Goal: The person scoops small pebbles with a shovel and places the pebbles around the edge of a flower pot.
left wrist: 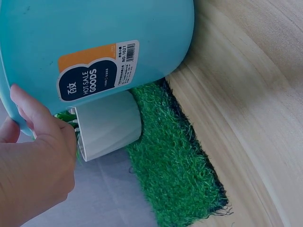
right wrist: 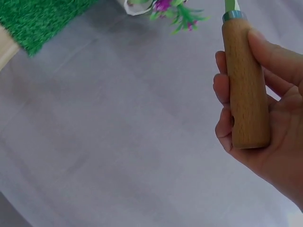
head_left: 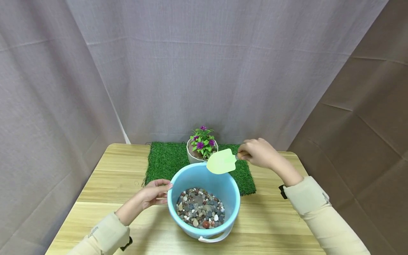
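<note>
A light blue bucket [head_left: 235, 198] with several mixed pebbles [head_left: 200, 209] in its bottom stands on the table. My left hand [head_left: 156, 193] pinches its rim on the left side, the thumb over the edge and the fingers along the outer wall. In the left wrist view the bucket's side [left wrist: 109, 28] carries a label. My right hand [head_left: 259, 152] grips a small garden trowel by its wooden handle [right wrist: 246, 85]. The trowel's pale green blade [head_left: 221, 162] points left over the bucket's far rim, and no pebbles show on it.
Behind the bucket, a white pot [left wrist: 109, 123] with a purple-flowered plant [head_left: 202, 141] stands on a green artificial grass mat [head_left: 165, 156]. The wooden table [head_left: 267, 219] ends at grey curtains [head_left: 204, 78] at the back. The bucket's white handle [head_left: 216, 239] hangs at the front.
</note>
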Tool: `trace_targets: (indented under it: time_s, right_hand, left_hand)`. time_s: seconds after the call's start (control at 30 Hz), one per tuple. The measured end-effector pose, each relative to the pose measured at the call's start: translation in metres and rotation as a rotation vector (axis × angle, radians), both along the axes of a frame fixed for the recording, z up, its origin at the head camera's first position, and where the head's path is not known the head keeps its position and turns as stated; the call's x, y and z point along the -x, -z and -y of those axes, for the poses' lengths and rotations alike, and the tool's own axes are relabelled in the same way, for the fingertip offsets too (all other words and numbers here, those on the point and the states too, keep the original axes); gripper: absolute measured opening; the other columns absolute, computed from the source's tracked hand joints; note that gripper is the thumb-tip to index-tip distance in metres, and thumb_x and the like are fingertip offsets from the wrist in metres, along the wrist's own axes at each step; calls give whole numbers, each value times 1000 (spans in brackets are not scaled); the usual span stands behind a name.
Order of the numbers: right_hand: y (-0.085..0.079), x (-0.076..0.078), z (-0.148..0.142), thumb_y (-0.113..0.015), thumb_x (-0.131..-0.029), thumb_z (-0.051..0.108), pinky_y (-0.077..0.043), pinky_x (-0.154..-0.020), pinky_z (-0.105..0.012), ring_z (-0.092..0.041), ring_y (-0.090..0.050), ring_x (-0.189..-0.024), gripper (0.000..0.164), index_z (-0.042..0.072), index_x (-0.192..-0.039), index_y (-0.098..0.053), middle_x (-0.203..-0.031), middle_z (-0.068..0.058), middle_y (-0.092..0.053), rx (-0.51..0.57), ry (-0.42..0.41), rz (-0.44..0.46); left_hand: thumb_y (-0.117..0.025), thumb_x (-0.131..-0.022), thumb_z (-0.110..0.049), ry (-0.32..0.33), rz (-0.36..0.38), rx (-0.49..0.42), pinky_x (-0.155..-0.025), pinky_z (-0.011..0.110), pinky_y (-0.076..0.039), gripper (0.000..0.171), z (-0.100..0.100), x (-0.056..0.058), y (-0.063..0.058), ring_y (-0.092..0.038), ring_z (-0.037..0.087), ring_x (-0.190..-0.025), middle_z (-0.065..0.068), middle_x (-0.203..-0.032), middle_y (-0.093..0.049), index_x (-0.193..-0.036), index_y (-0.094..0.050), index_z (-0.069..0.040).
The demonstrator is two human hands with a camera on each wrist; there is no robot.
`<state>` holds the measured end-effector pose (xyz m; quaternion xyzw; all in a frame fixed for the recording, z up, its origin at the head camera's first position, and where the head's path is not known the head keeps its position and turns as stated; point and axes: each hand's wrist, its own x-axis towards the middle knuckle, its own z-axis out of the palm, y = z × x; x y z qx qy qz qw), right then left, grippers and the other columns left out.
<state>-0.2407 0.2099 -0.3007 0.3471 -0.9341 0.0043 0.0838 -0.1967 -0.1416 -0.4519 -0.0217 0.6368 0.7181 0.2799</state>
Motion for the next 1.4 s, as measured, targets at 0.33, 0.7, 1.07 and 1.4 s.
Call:
trace_targets:
  time_s: [0.33, 0.7, 1.07, 1.4]
  right_hand:
    - [21, -11, 17, -75, -77, 16, -43, -60, -27, -8, -56, -68, 6, 17, -76, -69, -72, 7, -61, -57, -50, 42]
    - [52, -24, 35, -59, -69, -12, -14, -58, -18, -7, -19, -58, 41, 17, -56, -33, -60, 8, -25, -69, -176, 94]
    - [71, -32, 47, -67, -76, 0, -8, -60, -20, -10, -19, -59, 32, 15, -58, -46, -61, 7, -29, -192, -200, 108]
    - [105, -35, 64, -78, -69, 13, -22, -54, -18, -9, -45, -59, 15, 21, -65, -65, -67, 6, -57, -284, -263, -50]
  left_hand:
    - [-69, -87, -25, -5, -5, 5, -71, 25, -62, 47, 0, 1, 2, -64, 4, -65, -4, -74, -64, -119, -49, 3]
    - [-61, -91, -16, -13, 22, 6, -67, 23, -62, 32, -1, 1, 1, -63, 4, -62, -4, -71, -64, -116, -51, 1]
    - [-62, -91, -17, -10, 15, 1, -68, 24, -62, 33, 0, 1, 2, -64, 4, -63, -5, -72, -65, -117, -51, 1]
    - [-62, -91, -17, -10, 22, 0, -68, 23, -62, 31, 0, 1, 2, -64, 4, -62, -5, -71, -65, -115, -52, -1]
